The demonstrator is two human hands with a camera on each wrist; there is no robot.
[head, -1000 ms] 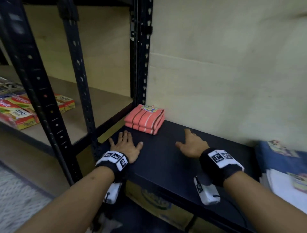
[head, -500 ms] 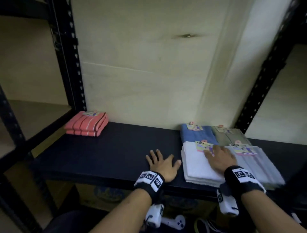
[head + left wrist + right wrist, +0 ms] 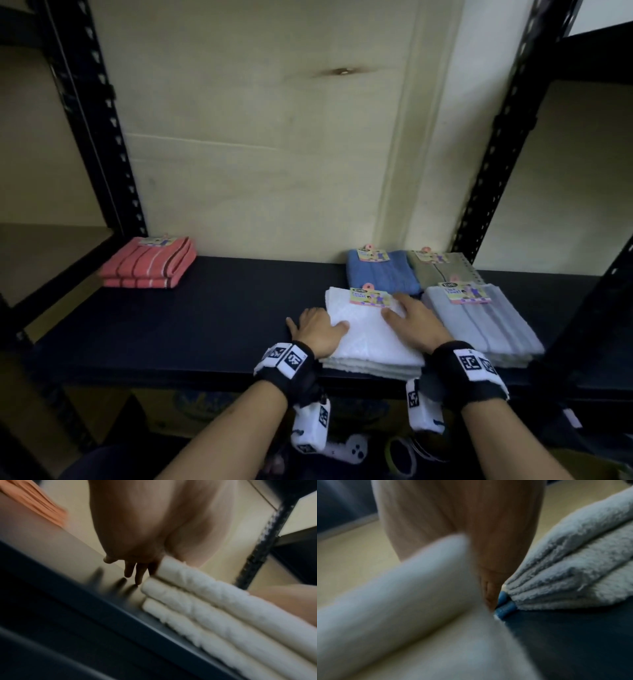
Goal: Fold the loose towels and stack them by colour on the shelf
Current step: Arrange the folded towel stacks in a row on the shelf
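A stack of folded white towels (image 3: 366, 337) with a paper tag lies at the front of the dark shelf (image 3: 205, 325). My left hand (image 3: 317, 330) is at the stack's left edge, thumb on top. In the left wrist view its straight fingers (image 3: 137, 573) point down beside the white stack (image 3: 214, 601) and touch the shelf. My right hand (image 3: 412, 323) rests on the stack's right side. In the right wrist view a finger (image 3: 489, 595) dips between the white stack (image 3: 402, 601) and the grey stack (image 3: 573, 568).
A pink striped stack (image 3: 150, 263) sits at the shelf's far left. Behind the white stack lie a blue towel (image 3: 380, 274) and a beige one (image 3: 442, 270); a light grey stack (image 3: 479, 322) lies to its right. Black shelf uprights (image 3: 486, 178) stand on both sides.
Both hands went from the bare shelf near the pink stack rightward to the white stack. The left hand then slid off the bare shelf up against the stack's left edge.
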